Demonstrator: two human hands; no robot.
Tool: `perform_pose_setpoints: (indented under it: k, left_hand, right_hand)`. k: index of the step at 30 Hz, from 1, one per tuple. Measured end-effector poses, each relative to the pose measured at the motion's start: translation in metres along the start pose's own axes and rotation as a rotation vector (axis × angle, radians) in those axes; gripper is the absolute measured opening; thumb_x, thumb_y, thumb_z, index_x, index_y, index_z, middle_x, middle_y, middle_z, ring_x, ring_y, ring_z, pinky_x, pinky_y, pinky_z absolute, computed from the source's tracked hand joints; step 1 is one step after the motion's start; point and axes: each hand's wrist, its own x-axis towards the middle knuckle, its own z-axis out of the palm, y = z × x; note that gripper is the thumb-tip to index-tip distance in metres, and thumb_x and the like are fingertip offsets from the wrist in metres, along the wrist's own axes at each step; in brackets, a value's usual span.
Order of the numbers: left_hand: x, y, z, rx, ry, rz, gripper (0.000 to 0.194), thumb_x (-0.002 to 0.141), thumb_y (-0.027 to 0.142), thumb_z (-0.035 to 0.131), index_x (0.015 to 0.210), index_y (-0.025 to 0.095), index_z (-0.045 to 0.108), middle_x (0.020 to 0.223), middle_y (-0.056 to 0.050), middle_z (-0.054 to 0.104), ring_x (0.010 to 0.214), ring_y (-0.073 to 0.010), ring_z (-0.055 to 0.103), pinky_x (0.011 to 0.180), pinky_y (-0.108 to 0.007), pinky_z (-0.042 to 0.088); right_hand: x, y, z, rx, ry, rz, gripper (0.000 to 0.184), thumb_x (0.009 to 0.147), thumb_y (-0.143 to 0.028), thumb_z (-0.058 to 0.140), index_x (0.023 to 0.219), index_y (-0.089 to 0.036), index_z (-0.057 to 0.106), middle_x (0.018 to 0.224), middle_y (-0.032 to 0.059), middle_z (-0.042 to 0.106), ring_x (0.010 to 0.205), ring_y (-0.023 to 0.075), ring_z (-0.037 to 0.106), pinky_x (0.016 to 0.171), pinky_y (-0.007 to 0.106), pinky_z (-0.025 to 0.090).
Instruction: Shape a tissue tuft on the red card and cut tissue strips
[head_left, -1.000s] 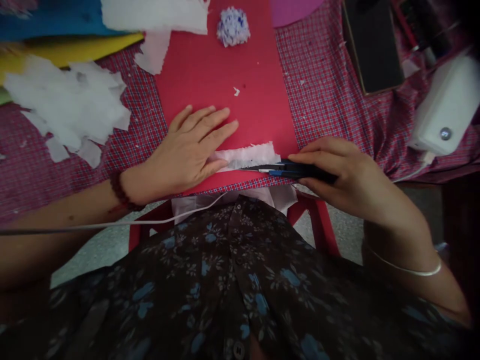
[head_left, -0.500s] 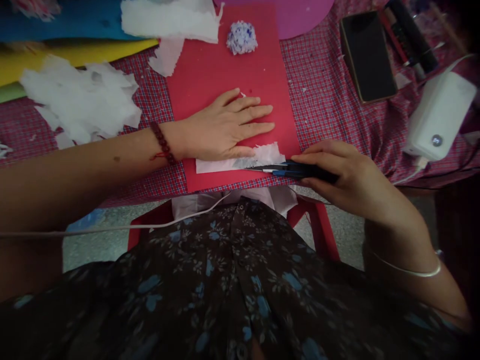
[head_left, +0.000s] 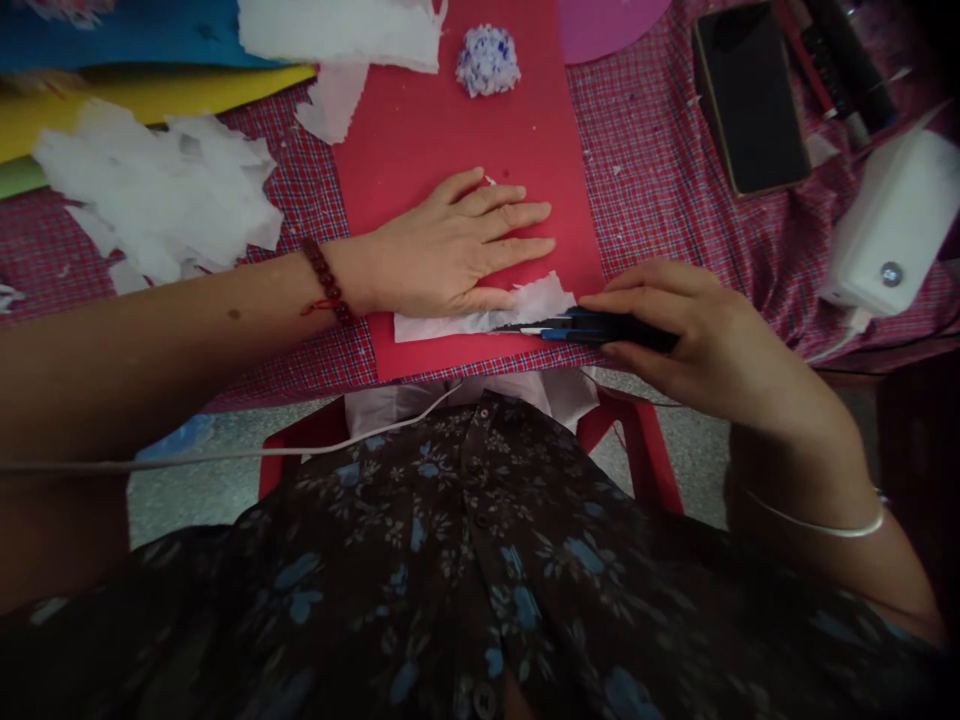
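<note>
My left hand (head_left: 457,248) lies flat, palm down and fingers spread, on a red sheet (head_left: 442,120). Its thumb presses on a torn strip of white paper (head_left: 442,325) near the sheet's front edge. In my right hand (head_left: 690,335) is a black and blue utility knife (head_left: 600,328), gripped between thumb and fingers. Its dark blade points left and touches the strip close to my left thumb. Part of the handle is hidden in my palm. Farther up the red sheet sits a white and blue speckled ball (head_left: 487,62).
Torn white paper pieces (head_left: 157,190) are heaped at left, and more white paper (head_left: 337,35) overlaps the red sheet's top. To the right lie a phone (head_left: 752,100), pens (head_left: 832,65) and a white device (head_left: 892,220) with a cable. A checkered cloth (head_left: 645,190) covers the table.
The view has shifted slightly. My left hand stays in place on the paper strip. The knife remains at the strip, its blade lying a little differently against the paper.
</note>
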Motion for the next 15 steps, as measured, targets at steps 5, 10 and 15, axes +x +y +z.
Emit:
perform_pose_setpoints:
  k: [5, 10, 15]
  left_hand:
    - [0.0, -0.004, 0.004, -0.07, -0.003, -0.021, 0.061, 0.099, 0.058, 0.029, 0.154, 0.031, 0.036, 0.162, -0.002, 0.031, 0.149, -0.0309, 0.027, 0.122, -0.054, 0.014]
    - [0.0, -0.004, 0.001, -0.035, -0.012, -0.008, 0.062, 0.101, 0.057, 0.027, 0.153, 0.026, 0.038, 0.162, -0.007, 0.032, 0.148, -0.0304, 0.028, 0.122, -0.053, 0.016]
    - [0.0, -0.002, -0.001, -0.041, -0.015, -0.002, 0.064, 0.101, 0.056, 0.025, 0.153, 0.021, 0.039, 0.161, -0.009, 0.033, 0.148, -0.0319, 0.029, 0.122, -0.054, 0.016]
  right_hand:
    - [-0.004, 0.002, -0.002, 0.031, 0.006, 0.026, 0.037, 0.087, -0.015, 0.061, 0.123, -0.022, 0.066, 0.11, 0.013, 0.067, 0.098, 0.0285, 0.066, 0.086, 0.046, 0.054]
    - [0.005, 0.001, 0.002, 0.034, -0.01, -0.012, 0.036, 0.086, -0.013, 0.061, 0.121, -0.021, 0.066, 0.109, 0.0125, 0.067, 0.1, 0.0284, 0.065, 0.087, 0.045, 0.053]
    - [0.009, 0.0, 0.002, 0.031, -0.024, 0.0, 0.035, 0.087, -0.016, 0.06, 0.12, -0.024, 0.066, 0.109, 0.0115, 0.067, 0.099, 0.0286, 0.065, 0.087, 0.046, 0.053]
